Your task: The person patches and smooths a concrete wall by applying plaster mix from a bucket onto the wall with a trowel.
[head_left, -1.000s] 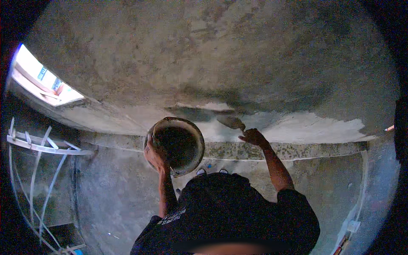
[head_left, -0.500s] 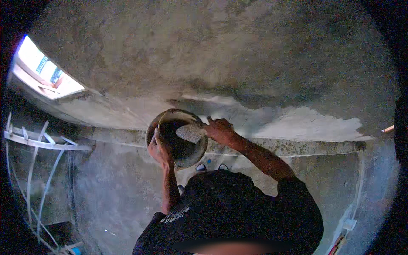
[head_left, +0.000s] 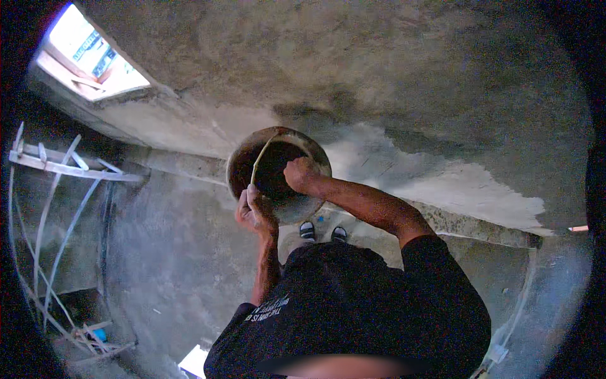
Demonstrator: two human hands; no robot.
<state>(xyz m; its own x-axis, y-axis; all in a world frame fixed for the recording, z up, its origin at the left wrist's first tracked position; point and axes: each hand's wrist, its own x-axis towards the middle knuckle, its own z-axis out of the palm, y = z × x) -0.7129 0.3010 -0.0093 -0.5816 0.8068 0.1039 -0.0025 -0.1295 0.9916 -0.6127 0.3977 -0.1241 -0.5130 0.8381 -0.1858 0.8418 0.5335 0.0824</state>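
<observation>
A round, dark bucket (head_left: 243,165) hangs in front of me beside the wall, its mouth facing up. My left hand (head_left: 255,210) is closed round the thin, pale bail handle (head_left: 257,165) at the near side of the rim. My right hand (head_left: 303,175) is a fist over the bucket's mouth, the forearm crossing the right rim. The trowel in that fist, pale and rounded, is hidden inside the dark bucket. How full the bucket is I cannot make out.
Ahead rises a grey plastered wall (head_left: 404,82) with a whitish smooth patch (head_left: 454,189) low down. A low ledge (head_left: 473,226) runs along its foot. Wooden poles (head_left: 69,167) stand at the left, below a bright window opening (head_left: 95,57). My sandalled feet (head_left: 307,231) are below the bucket.
The bucket and my left hand have shifted up and to the right in view. My right fist has moved from the rim into the mouth, and the trowel's pale blade has gone from sight.
</observation>
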